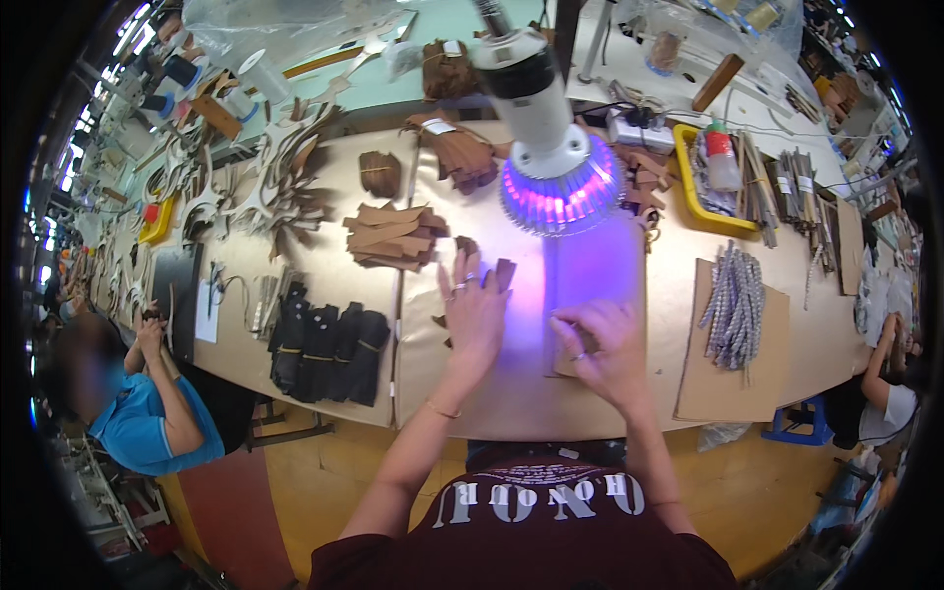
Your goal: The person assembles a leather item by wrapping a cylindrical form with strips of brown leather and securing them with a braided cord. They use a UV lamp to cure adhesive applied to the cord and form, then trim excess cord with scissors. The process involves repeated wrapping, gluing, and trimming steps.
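Observation:
My left hand lies with its fingers spread over a few small brown leather strips on the table. One strip end sticks out past the fingertips, and others show beside the palm. My right hand is closed in a pinch above the near end of a flat board. What its fingertips hold, if anything, is too small to see. Over the board hangs a lamp that throws purple light. A pile of brown leather strips lies beyond my left hand.
Black bundles lie to the left. Grey braided cords rest on cardboard at the right, with a yellow tray beyond. More leather bundles lie at the back. A person in blue sits at the left, another person at the right.

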Demonstrator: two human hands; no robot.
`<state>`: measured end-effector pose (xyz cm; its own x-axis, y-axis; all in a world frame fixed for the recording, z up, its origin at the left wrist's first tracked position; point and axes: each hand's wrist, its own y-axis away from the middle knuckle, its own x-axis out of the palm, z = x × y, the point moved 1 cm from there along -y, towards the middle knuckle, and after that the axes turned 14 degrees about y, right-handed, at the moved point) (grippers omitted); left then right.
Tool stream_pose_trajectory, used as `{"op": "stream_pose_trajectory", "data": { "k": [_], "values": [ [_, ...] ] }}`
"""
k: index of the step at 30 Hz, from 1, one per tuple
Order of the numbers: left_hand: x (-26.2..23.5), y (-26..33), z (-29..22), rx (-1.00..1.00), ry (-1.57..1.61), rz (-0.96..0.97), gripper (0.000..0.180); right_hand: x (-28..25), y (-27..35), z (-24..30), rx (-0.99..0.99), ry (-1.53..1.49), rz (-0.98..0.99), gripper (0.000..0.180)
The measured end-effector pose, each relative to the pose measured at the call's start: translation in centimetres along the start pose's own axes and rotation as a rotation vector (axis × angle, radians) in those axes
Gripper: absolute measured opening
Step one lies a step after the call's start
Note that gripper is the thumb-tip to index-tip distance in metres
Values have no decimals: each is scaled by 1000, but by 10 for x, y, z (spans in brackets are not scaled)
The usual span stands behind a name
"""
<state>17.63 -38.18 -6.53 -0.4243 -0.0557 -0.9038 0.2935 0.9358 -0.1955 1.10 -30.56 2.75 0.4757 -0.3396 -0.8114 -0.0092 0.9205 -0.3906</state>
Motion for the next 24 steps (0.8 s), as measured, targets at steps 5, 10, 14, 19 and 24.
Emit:
{"op": "stream_pose_trajectory", "data": {
  "k": [5,10,14,19,24],
  "values": [
    [-3,9,11,51,239,-232,18,-1,1,-3,-41,-29,24,8],
    [-23,17,7,93,465,-326,14,-9,1,-10,-59,-229,102,11],
    [-55,41,-12,-216,970,-410,11,-19,-1,-20,10,-557,202,30],
    [-93,53,-59,-470,1372,-476,6,-24,-9,-20,-85,-667,331,58],
    [-107,39,-97,-389,1438,-403,9,-28,-8,-13,-7,-913,573,59]
  ]
}}
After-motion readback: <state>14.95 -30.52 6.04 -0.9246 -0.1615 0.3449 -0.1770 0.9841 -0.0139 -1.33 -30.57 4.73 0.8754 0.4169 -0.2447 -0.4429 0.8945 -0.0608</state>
